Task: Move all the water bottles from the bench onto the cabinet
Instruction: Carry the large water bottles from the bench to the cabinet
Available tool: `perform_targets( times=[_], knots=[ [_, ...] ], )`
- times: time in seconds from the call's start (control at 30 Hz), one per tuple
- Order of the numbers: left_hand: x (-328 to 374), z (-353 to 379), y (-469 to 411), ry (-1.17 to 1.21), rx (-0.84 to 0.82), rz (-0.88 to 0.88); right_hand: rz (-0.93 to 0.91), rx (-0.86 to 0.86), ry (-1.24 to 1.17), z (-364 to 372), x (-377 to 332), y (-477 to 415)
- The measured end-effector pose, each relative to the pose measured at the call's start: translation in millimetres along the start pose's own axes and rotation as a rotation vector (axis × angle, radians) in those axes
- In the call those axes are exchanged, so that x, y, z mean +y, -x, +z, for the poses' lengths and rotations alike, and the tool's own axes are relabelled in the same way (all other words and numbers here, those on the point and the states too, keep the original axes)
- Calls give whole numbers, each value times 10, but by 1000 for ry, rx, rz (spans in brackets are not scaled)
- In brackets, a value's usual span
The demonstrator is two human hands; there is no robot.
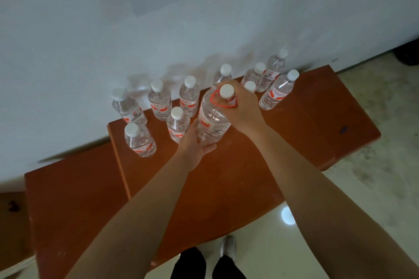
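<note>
Reddish-brown wood makes up the worktop (306,124) that carries every bottle in view, and a lower surface (74,188) of the same wood adjoins it at the near left. Which of the 2 is the bench and which the cabinet cannot be told. The large bottle (210,120) stands near the middle of the worktop, upright or nearly so, with 10 small bottles (158,102) spread to its left, behind it and to its right along the pale wall (136,29). The right hand (243,106) is closed over its neck at the red handle (223,103), just under the white cap (227,91). The left hand (193,145) is wrapped against the lower body from the near-left side, thumb toward the viewer. This 2-handed hold probably reflects the weight: the handle takes the load from above while the lower hand steadies the clear, full body and keeps it from swinging into the small bottles just beside it. Whether the base is touching the wood or just off it cannot be told.
</note>
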State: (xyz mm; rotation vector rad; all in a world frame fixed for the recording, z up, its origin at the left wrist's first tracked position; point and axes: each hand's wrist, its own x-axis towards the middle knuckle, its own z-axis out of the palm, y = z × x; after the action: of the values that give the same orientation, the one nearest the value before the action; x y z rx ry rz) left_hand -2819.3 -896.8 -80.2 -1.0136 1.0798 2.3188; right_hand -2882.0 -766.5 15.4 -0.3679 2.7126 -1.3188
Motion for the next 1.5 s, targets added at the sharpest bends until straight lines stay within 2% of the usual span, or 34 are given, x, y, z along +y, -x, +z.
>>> perform_targets(
  times=[0.2, 0.4, 0.57, 0.63, 0.7, 0.77, 0.87, 0.97, 1.13, 1.23, 1.3, 1.43, 1.47, 1.5],
  knots=[
    [177, 54, 260, -301, 16, 27, 72, -121, -43, -2, -46, 34],
    [495, -13, 834, -641, 25, 180, 83, -291, 194, -440, -89, 261],
    [789, -5, 1431, -599, 125, 348, -38, -164, 275, -837, -281, 390],
    [830, -12, 1707, -637, 240, 498, -141, -117, 292, -897, -426, 403],
    [778, -80, 1928, -794, 401, 645, -273, -70, 310, -876, -526, 426],
    [508, -137, 2280, -849, 618, 706, -421, -91, 316, -815, -652, 584],
    [28, -252, 2819, -934, 897, 745, -583, -222, 346, -581, -848, 921],
    [-447, -493, 3384, -1005, 1094, 701, -757, -318, 325, -300, -1130, 1340],
    [-1396, -1020, 4766, -916, 1475, 618, -1019, -499, 241, 194, -1912, 2518],
    [-2139, -1341, 5926, -897, 1747, 545, -1216, -567, 192, 511, -2511, 3580],
    [-2747, -1537, 6667, -898, 1899, 431, -1315, -609, 152, 730, -2884, 4387],
    [-4252, -1767, 8085, -897, 2154, 156, -1515, -684, 60, 1107, -3392, 6313],
    [-4868, -1793, 8573, -848, 2229, 59, -1578, -734, 13, 1178, -3534, 7101],
    [-5024, -1792, 8704, -846, 2205, 32, -1585, -734, -11, 1258, -3561, 7300]
  ],
)
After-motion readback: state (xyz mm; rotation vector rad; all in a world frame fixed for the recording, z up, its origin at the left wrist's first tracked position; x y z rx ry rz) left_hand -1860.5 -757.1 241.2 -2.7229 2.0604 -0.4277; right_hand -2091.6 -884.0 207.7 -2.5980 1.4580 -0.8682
